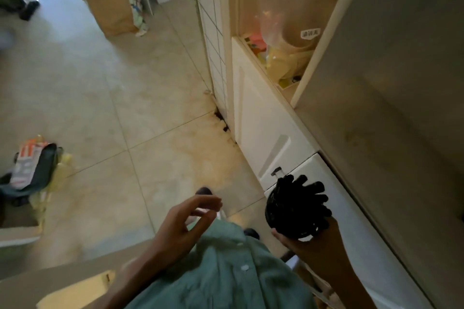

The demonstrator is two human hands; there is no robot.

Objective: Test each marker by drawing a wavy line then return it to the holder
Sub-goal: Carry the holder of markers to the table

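Note:
A black round holder (277, 211) full of several black markers (310, 198) is held up at the lower right, tilted with the marker caps fanning toward the cabinet. My right hand (298, 242) grips the holder from below. My left hand (187, 221) hovers to the left of it, over my green shirt, fingers loosely curled and apart with nothing in them. No drawing surface shows.
White cabinet drawers (266, 133) and a beige counter (391, 120) run along the right. A shelf holds yellow bags (283, 57). Tiled floor (130, 98) spreads out ahead, with a clutter pile (32, 173) at the left and a cardboard box (110, 0) further off.

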